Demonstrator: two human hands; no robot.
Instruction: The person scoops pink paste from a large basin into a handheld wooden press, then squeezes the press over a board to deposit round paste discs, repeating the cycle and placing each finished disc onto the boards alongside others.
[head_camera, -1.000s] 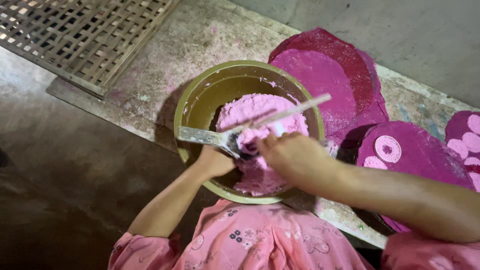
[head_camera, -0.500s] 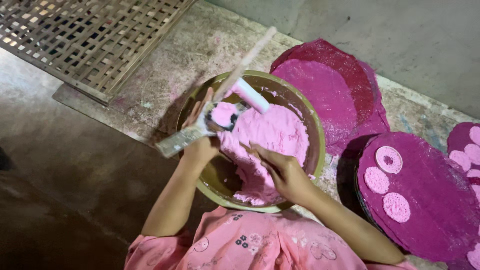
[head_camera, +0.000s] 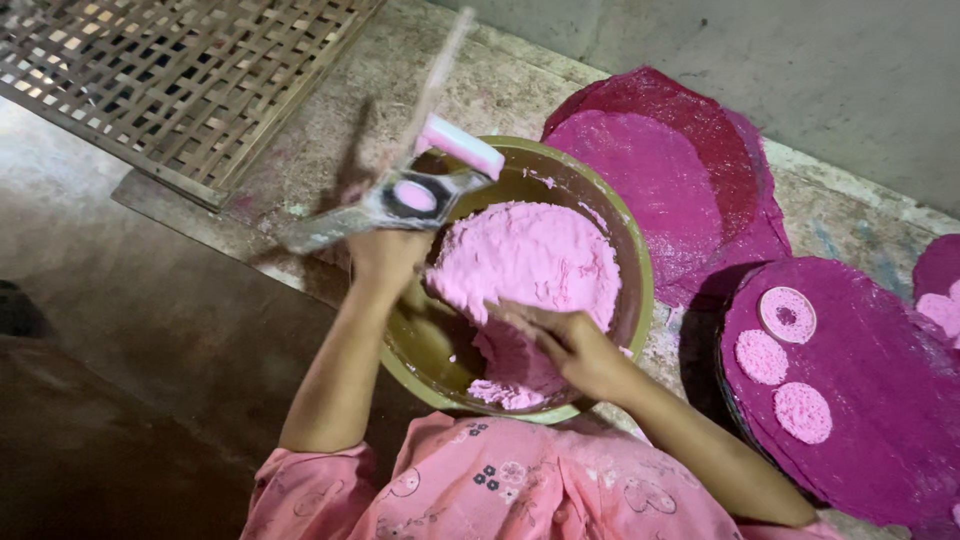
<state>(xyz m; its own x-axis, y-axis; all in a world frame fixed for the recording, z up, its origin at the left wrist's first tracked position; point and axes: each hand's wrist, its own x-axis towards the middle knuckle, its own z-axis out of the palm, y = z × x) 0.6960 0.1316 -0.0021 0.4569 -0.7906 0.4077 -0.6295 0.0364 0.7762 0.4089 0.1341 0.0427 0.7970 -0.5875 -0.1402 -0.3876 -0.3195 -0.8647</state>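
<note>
The bowl (head_camera: 625, 250) sits on the ledge (head_camera: 300, 130), dough (head_camera: 530, 260) inside it. At its ten o'clock lies a lattice rack (head_camera: 170, 80); at two o'clock a cloth-covered tray (head_camera: 660, 170); at four o'clock another tray (head_camera: 870, 420) carrying three discs (head_camera: 788, 315).

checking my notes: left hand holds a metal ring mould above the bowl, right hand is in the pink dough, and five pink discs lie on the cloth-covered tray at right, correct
Not five: the head view shows three pink discs on the magenta cloth-covered tray. The rest holds: the left hand holds the metal ring mould above the bowl, and the right hand is in the pink dough.
</note>
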